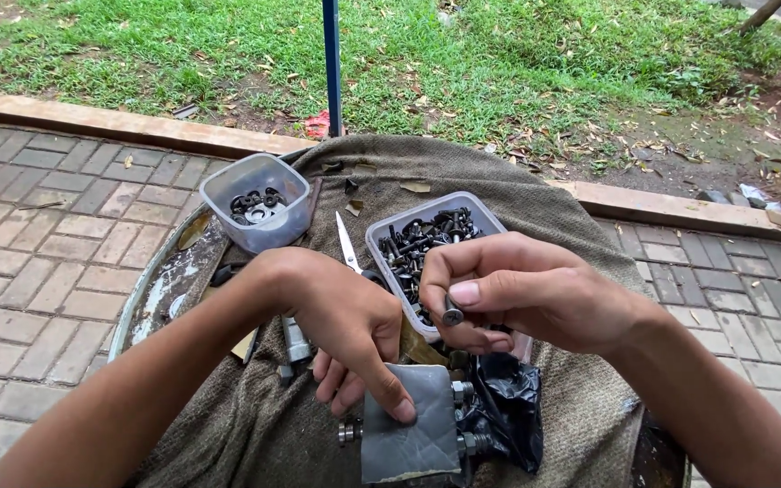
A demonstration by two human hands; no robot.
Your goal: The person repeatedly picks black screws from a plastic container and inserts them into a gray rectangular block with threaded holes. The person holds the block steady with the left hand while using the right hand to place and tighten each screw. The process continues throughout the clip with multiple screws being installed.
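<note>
The bolt point(452, 313) is pinched between thumb and fingers of the right hand point(522, 294), above the bolt tub point(488, 213). The left hand point(350, 325) presses its thumb on the grey block point(409, 425), steadying it on the cloth point(580, 407). A washer tub point(259, 172) stands further left.

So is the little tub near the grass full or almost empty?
Almost empty. The clear tub stands open on the cloth, with only a few dark rings and washers lying on its bottom.
</note>
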